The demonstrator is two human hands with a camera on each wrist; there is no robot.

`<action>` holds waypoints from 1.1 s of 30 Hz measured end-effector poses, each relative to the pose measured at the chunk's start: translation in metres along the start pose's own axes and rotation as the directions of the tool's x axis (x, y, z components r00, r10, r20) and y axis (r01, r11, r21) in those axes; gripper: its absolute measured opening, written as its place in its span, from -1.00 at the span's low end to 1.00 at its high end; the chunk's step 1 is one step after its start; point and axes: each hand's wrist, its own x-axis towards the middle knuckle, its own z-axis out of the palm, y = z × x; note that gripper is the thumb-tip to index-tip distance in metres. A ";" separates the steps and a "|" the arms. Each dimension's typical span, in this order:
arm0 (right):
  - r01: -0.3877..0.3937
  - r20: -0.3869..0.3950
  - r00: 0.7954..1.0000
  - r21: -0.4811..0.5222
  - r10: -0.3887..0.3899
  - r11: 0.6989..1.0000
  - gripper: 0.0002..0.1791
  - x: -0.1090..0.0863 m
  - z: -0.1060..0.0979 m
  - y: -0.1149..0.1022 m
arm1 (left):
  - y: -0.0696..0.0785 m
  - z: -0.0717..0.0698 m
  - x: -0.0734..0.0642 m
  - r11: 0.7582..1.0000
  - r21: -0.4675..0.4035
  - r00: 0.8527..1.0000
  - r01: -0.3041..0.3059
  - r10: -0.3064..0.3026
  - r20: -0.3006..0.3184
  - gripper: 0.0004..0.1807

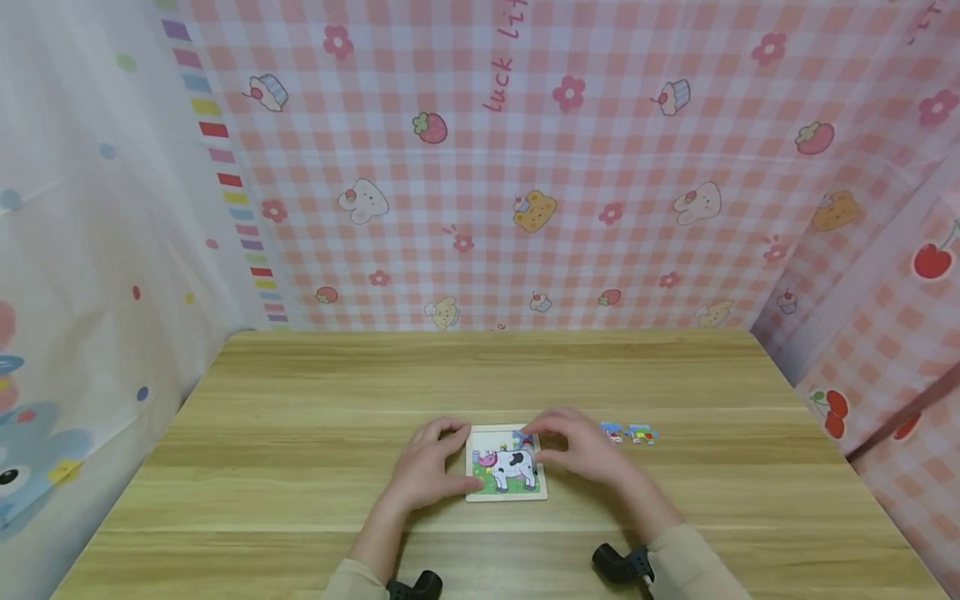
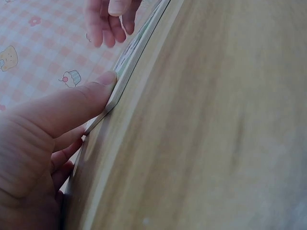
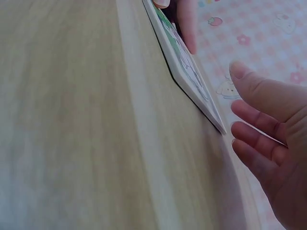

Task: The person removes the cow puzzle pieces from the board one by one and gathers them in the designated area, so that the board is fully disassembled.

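Observation:
A wooden jigsaw puzzle board (image 1: 506, 497) with a cow picture lies on the table, its upper left part showing bare backing. My left hand (image 1: 427, 468) grips the board's left side, thumb on the near left corner and fingers at the far left one. In the left wrist view, the thumb (image 2: 103, 81) presses on the rim. Over the board's far right corner is my right hand (image 1: 581, 450), its fingertips close to a blue and red puzzle piece (image 1: 522, 439) there. The right wrist view shows thumb and fingers (image 3: 254, 136) apart, with nothing seen between them.
Two loose puzzle pieces, one blue and white (image 1: 612, 432) and one more colourful (image 1: 642, 434), lie right of the board beyond my right hand. The wooden table (image 1: 300, 392) ends at a pink checked cloth (image 1: 480, 167) behind. Patterned cloths also hang on both sides.

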 end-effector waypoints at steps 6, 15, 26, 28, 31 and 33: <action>-0.014 0.047 0.999 -0.019 0.015 1.000 -0.64 0.007 0.005 0.001 | 0.000 0.000 0.000 1.000 -0.001 1.000 0.004 -0.004 0.001 -0.04; 0.013 0.065 0.998 -0.087 -0.007 0.996 -0.67 0.013 0.008 0.003 | 0.002 -0.001 0.001 1.000 -0.005 1.000 0.007 -0.007 0.011 -0.05; 0.014 0.093 0.996 -0.070 -0.007 0.997 -0.69 0.017 0.011 0.003 | 0.001 -0.001 0.000 1.000 -0.016 1.000 0.006 -0.005 0.013 -0.05; 0.014 0.095 0.995 -0.072 -0.007 0.997 -0.70 0.018 0.011 0.003 | 0.001 -0.001 0.000 1.000 -0.013 1.000 0.005 -0.005 0.013 -0.04; 0.008 0.095 0.995 -0.068 -0.001 0.998 -0.71 0.019 0.012 0.003 | 0.002 -0.002 0.000 1.000 -0.007 1.000 0.005 -0.005 0.012 -0.04; 0.003 0.096 0.995 -0.069 0.004 0.998 -0.73 0.019 0.012 0.002 | 0.002 -0.003 -0.001 1.000 -0.010 1.000 0.005 -0.005 0.010 -0.04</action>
